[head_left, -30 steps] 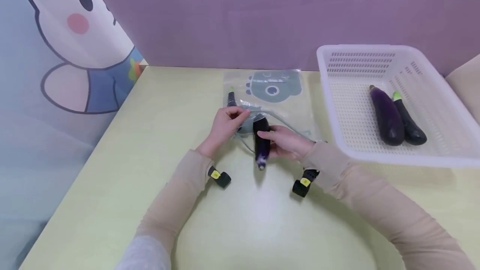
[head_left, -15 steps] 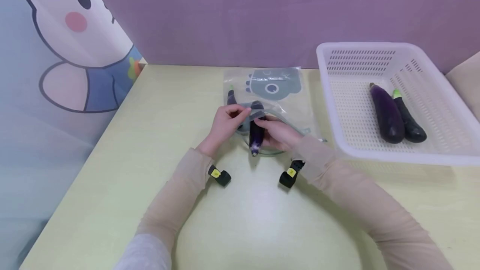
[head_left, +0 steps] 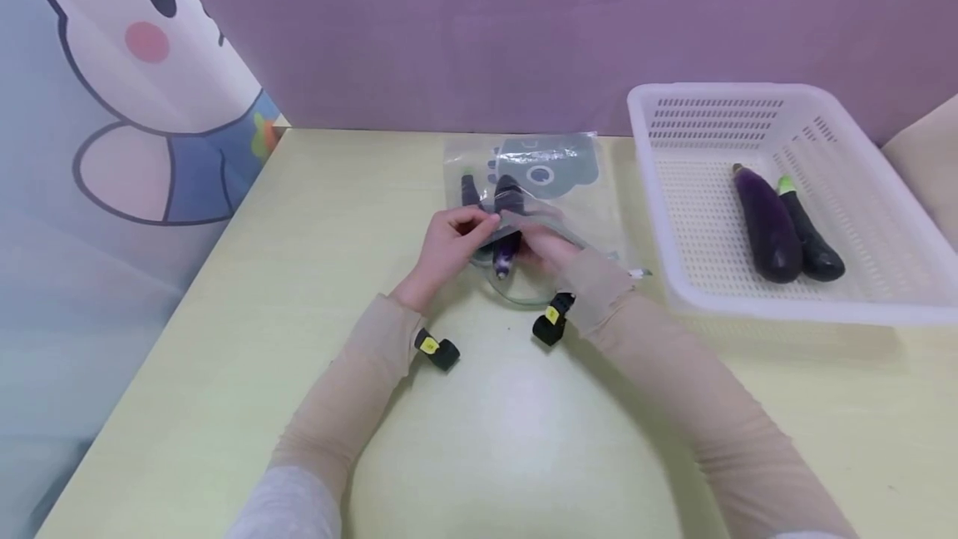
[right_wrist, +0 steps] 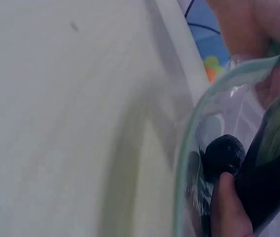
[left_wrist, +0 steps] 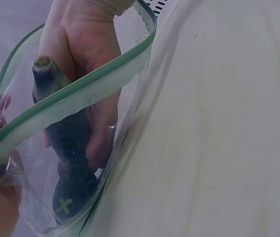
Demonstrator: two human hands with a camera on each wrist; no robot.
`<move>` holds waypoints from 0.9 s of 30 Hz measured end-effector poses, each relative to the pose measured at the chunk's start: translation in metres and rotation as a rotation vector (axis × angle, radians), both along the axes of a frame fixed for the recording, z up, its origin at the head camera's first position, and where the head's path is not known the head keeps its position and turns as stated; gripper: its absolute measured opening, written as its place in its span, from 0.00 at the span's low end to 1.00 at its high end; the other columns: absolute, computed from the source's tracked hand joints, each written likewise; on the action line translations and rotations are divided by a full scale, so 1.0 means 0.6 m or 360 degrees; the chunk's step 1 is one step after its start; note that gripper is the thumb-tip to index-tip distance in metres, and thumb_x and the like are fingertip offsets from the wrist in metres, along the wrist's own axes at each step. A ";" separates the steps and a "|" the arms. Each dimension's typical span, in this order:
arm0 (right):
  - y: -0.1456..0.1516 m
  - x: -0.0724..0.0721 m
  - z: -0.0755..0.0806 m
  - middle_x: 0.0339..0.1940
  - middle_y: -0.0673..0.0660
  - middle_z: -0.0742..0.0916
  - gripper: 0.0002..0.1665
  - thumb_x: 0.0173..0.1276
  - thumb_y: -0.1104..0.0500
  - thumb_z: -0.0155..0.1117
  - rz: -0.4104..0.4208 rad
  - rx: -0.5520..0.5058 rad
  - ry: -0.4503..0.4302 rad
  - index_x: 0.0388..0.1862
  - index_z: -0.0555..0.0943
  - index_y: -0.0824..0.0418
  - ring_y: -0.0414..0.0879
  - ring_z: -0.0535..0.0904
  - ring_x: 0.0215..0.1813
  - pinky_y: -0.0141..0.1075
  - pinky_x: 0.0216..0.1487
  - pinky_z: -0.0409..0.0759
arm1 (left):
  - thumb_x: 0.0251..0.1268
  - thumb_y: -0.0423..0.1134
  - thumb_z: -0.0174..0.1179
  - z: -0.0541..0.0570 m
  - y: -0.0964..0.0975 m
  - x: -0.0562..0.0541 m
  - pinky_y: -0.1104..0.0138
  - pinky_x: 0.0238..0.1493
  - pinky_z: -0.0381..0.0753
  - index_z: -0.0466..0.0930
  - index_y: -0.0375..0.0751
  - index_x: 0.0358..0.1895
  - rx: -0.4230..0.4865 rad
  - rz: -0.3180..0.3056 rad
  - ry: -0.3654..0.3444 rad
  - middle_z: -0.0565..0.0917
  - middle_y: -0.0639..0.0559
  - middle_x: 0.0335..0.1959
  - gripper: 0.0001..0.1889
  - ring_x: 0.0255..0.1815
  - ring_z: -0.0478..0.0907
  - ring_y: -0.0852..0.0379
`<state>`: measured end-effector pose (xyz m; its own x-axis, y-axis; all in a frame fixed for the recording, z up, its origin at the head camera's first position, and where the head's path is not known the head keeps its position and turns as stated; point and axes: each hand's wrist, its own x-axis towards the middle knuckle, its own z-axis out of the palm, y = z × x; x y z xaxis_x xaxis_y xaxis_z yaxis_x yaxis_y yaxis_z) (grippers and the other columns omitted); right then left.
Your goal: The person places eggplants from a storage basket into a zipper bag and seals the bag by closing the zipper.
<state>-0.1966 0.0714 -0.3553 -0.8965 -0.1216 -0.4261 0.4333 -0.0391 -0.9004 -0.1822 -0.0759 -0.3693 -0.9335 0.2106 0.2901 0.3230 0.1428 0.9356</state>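
Dark-purple eggplant [head_left: 506, 249] lies at nine o'clock from the right hand [head_left: 550, 246] gripping it, long axis twelve-to-six, inside the zip-seal bag [head_left: 550, 173]; left hand [head_left: 455, 241] pinches the bag's rim

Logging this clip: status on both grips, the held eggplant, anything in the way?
Left grip pinches bag by its edge. Right grip holds eggplant, partly inside bag. Second eggplant lies within; nothing seen blocking.

There are four eggplants [head_left: 767, 225], two hands [head_left: 445, 248], one bag [head_left: 587, 210], one basket [head_left: 786, 309].
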 end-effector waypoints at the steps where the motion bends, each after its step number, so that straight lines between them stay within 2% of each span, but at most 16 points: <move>1: -0.002 -0.001 0.000 0.57 0.64 0.79 0.23 0.70 0.57 0.57 0.0010 0.0054 0.0031 0.61 0.72 0.66 0.50 0.79 0.49 0.38 0.52 0.79 | 0.63 0.30 0.59 -0.001 0.000 0.000 0.74 0.30 0.67 0.81 0.24 0.33 0.0004 -0.0002 0.0003 0.77 0.64 0.20 0.08 0.24 0.68 0.65; 3: -0.008 -0.004 -0.002 0.58 0.64 0.79 0.24 0.68 0.56 0.60 0.0021 0.0134 0.0080 0.59 0.74 0.66 0.51 0.78 0.54 0.39 0.57 0.76 | 0.63 0.30 0.59 -0.002 -0.001 -0.001 0.74 0.30 0.67 0.81 0.24 0.33 0.0011 -0.0005 0.0011 0.78 0.64 0.20 0.08 0.24 0.68 0.65; 6: -0.011 -0.004 -0.002 0.56 0.61 0.82 0.24 0.66 0.51 0.63 0.0033 0.0320 0.0133 0.56 0.78 0.63 0.51 0.77 0.55 0.39 0.60 0.73 | 0.63 0.30 0.59 -0.003 -0.001 -0.002 0.74 0.30 0.68 0.81 0.24 0.33 0.0014 -0.0015 0.0013 0.80 0.64 0.22 0.08 0.24 0.69 0.65; 13: -0.002 -0.010 0.006 0.57 0.54 0.82 0.32 0.60 0.34 0.60 0.0201 0.0906 0.0184 0.56 0.80 0.52 0.50 0.75 0.59 0.41 0.64 0.67 | 0.63 0.29 0.59 -0.003 0.000 -0.001 0.74 0.30 0.67 0.81 0.23 0.32 0.0017 -0.0002 0.0030 0.78 0.65 0.21 0.08 0.24 0.69 0.66; 16: -0.006 -0.014 0.009 0.57 0.55 0.82 0.35 0.59 0.33 0.61 0.0217 0.0952 0.0165 0.57 0.79 0.53 0.50 0.76 0.58 0.40 0.63 0.68 | 0.63 0.29 0.59 -0.002 0.000 0.000 0.75 0.29 0.67 0.81 0.23 0.32 0.0029 0.0003 0.0040 0.78 0.65 0.20 0.08 0.24 0.69 0.66; 19: -0.016 -0.018 0.007 0.54 0.57 0.83 0.34 0.60 0.36 0.62 0.0183 0.0864 0.0129 0.56 0.80 0.57 0.49 0.78 0.53 0.38 0.58 0.72 | 0.62 0.28 0.59 -0.001 0.000 0.001 0.76 0.29 0.68 0.80 0.22 0.32 0.0043 0.0002 0.0045 0.79 0.64 0.22 0.08 0.24 0.70 0.67; 23: -0.025 -0.021 0.003 0.49 0.59 0.84 0.31 0.62 0.40 0.62 0.0147 0.0750 0.0134 0.53 0.81 0.62 0.48 0.78 0.44 0.34 0.49 0.76 | 0.62 0.28 0.59 -0.001 0.001 0.003 0.76 0.30 0.70 0.80 0.22 0.32 0.0054 0.0001 0.0047 0.83 0.54 0.26 0.08 0.26 0.72 0.68; 27: -0.024 -0.022 0.006 0.48 0.58 0.85 0.32 0.61 0.39 0.62 0.0156 0.0772 0.0125 0.53 0.80 0.62 0.48 0.79 0.45 0.35 0.50 0.75 | 0.62 0.28 0.59 0.000 0.002 0.003 0.76 0.29 0.69 0.80 0.22 0.32 0.0055 0.0001 0.0052 0.82 0.58 0.25 0.08 0.25 0.71 0.68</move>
<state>-0.2095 0.0572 -0.3519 -0.9225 -0.0112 -0.3858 0.3439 0.4298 -0.8349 -0.1804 -0.0748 -0.3694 -0.9236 0.1992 0.3274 0.3533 0.1111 0.9289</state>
